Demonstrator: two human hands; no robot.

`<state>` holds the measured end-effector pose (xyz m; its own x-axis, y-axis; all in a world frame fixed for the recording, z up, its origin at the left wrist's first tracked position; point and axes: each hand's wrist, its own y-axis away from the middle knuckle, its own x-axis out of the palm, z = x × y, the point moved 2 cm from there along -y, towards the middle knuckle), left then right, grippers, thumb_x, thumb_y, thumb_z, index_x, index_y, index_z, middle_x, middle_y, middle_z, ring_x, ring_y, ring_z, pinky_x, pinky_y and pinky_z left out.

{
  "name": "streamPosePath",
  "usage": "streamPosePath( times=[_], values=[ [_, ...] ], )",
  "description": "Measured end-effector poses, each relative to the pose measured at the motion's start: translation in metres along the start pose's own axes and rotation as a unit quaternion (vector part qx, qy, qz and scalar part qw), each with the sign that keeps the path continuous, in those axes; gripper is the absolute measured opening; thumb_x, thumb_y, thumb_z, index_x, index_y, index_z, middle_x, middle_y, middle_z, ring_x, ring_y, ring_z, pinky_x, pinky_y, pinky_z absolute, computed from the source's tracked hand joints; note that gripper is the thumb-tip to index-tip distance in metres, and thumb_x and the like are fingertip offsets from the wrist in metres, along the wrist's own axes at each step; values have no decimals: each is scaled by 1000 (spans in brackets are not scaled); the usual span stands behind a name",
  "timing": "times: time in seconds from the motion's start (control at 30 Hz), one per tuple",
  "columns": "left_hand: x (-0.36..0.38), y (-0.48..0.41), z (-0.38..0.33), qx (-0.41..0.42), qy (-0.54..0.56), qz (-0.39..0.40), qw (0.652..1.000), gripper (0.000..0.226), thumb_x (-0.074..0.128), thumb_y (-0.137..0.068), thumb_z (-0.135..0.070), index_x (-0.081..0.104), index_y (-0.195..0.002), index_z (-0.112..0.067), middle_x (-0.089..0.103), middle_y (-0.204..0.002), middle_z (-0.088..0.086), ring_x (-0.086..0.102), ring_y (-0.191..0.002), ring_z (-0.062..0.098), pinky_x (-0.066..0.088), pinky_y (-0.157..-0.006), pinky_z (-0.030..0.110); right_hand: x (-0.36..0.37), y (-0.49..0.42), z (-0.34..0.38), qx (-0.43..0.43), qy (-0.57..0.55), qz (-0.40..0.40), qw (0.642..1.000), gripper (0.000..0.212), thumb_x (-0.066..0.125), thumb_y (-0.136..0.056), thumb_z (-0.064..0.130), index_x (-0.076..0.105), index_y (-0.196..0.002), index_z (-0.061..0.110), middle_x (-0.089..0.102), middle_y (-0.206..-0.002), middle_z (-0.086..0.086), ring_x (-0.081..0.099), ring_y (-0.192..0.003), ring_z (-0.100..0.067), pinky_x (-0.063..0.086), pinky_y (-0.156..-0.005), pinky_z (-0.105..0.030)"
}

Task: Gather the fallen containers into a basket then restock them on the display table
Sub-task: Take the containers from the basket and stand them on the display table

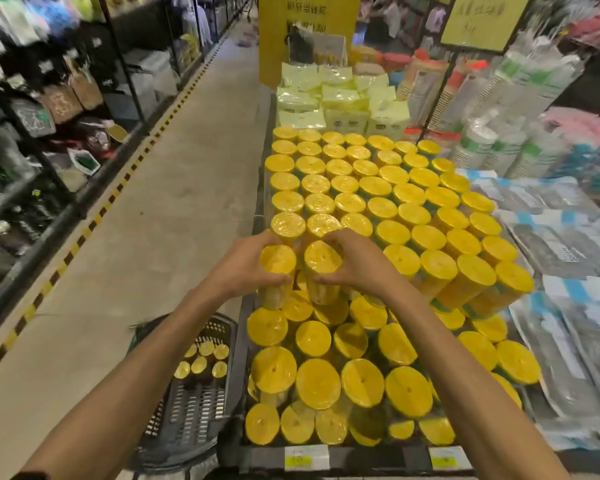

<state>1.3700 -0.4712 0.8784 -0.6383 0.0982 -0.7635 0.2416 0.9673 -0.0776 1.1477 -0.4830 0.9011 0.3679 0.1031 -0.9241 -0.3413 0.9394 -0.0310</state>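
Yellow containers (278, 260): two in hands (243, 268) (359, 268), six in basket (194, 414).

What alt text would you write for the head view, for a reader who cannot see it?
The left hand grips the left container and the right hand the right container, both yellow-lidded, at a display table packed with rows of the same. A dark basket on the floor at left holds several more.

Yellow-lidded containers (392, 233) crowd the display table (361, 457); more stand in basket (194, 410)
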Motion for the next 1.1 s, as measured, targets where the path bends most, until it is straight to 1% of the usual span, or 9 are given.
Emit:
streamPosePath(
  times=[0.07, 0.17, 0.3, 0.47, 0.6, 0.67, 0.83, 1.0, 1.1],
  values=[
    [4, -6, 0, -6, -11, -7, 1000, 63, 87, -68, -42, 60, -121, -21, 60, -114, -3, 56, -103, 13, 41, -78, 25, 2, -7, -5, -8, 3, 5, 1000, 85, 85, -65, 54, 51, -135, 22, 55, -132, 2, 53, -117, -15, 43, -86, -24],
    [12, -12, -1, -10, -41, -8, 999, 68, 86, -69, -43, 57, -127, -21, 51, -120, 0, 47, -110, 14, 35, -84, 24, 5, -13, -12, -8, -5, 4, 1000, 83, 85, -64, 54, 52, -134, 21, 56, -130, 2, 52, -116, -15, 44, -86, -25],
    [19, -20, -2, -18, -43, -18, 999, 71, 85, -70, -45, 56, -130, -22, 50, -125, 2, 48, -115, 17, 39, -88, 26, 7, -16, -20, -2, -20, -7, 1000, 84, 84, -65, 55, 52, -135, 21, 56, -130, 1, 52, -117, -16, 45, -89, -28],
    [24, -24, -6, -15, -31, -51, 998, 71, 84, -73, -41, 54, -134, -21, 49, -126, 2, 47, -116, 18, 36, -88, 25, 11, -14, -28, 0, -10, -22, 1000, 86, 82, -66, 58, 52, -136, 19, 56, -132, 0, 53, -120, -17, 41, -92, -25],
    [30, -21, -5, -6, -33, -61, 998, 73, 84, -73, -38, 54, -136, -18, 49, -126, 1, 46, -116, 15, 33, -89, 20, 15, -15, -28, -3, 25, -24, 999, 87, 79, -66, 63, 52, -137, 21, 57, -132, -1, 52, -122, -20, 39, -99, -34],
    [31, -20, -4, 2, -33, -65, 997, 74, 84, -73, -39, 53, -137, -18, 50, -124, 0, 47, -114, 13, 34, -88, 20, 15, -15, -27, -6, 45, -24, 999, 86, 77, -67, 65, 51, -137, 22, 57, -133, 0, 49, -124, -21, 37, -101, -36],
    [30, -20, -4, 13, -51, -60, 997, 76, 82, -73, -44, 53, -138, -19, 50, -125, -1, 49, -113, 13, 40, -89, 23, 13, -15, -28, -16, 81, -28, 996, 85, 73, -68, 68, 52, -136, 23, 55, -132, 1, 48, -121, -20, 39, -96, -36],
    [31, -13, -6, 24, -69, -77, 994, 75, 80, -75, -46, 52, -139, -18, 50, -125, 0, 50, -110, 13, 39, -80, 22, 14, -16, -25, -11, 103, -28, 994, 86, 73, -68, 68, 52, -137, 22, 51, -130, -2, 49, -119, -21, 41, -93, -36],
    [31, -12, -8, 31, -64, -75, 995, 74, 79, -76, -45, 52, -139, -18, 46, -131, 1, 49, -114, 14, 40, -80, 23, 12, -16, -22, 0, 115, -16, 993, 86, 73, -69, 68, 50, -138, 22, 50, -129, -2, 49, -118, -22, 43, -92, -36]
  ],
)
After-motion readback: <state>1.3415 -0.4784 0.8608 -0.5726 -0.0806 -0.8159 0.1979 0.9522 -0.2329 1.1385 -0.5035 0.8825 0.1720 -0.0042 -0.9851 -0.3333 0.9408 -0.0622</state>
